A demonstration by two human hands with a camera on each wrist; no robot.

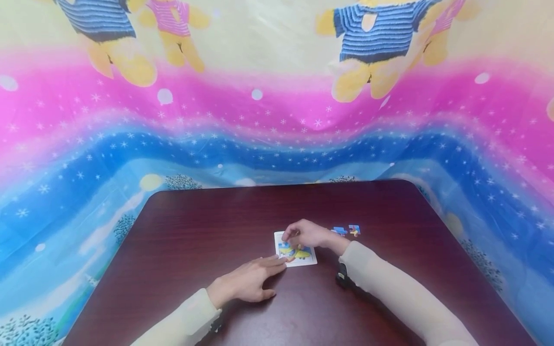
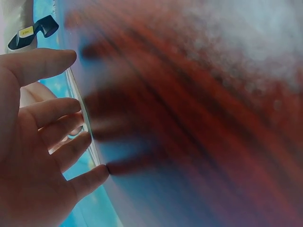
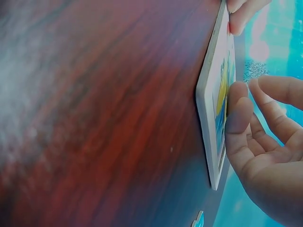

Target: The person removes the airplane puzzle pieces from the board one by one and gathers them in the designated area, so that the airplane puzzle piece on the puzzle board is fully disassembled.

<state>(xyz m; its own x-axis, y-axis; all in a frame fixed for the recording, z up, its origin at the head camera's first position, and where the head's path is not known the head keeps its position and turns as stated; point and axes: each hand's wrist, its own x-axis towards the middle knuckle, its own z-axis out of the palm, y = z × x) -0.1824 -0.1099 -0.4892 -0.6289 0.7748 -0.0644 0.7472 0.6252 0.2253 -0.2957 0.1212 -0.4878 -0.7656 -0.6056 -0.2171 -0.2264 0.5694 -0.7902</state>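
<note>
A small jigsaw board [image 1: 308, 262] with a pale border and a yellow-and-blue picture lies on the table. My left hand [image 1: 251, 279] rests palm down at its left side, fingers extended and fingertips at the board's edge. Over the upper left of the picture, my right hand [image 1: 305, 234] has its thumb and forefinger brought together at a blue puzzle piece [image 1: 283, 245], largely covered by the fingertips. In the right wrist view, these fingertips [image 3: 240, 113] meet close against the board's pictured face. Two loose puzzle pieces, one blue [image 1: 340, 231] and one blue and yellow [image 1: 354, 230], lie beyond the right wrist.
The dark reddish-brown table [image 1: 207, 226] has a glossy top and rounded far corners. A colourful printed cloth [image 1: 259, 115] with bears and snowflakes hangs behind and around it. Each wrist carries a black strap device [image 1: 342, 275].
</note>
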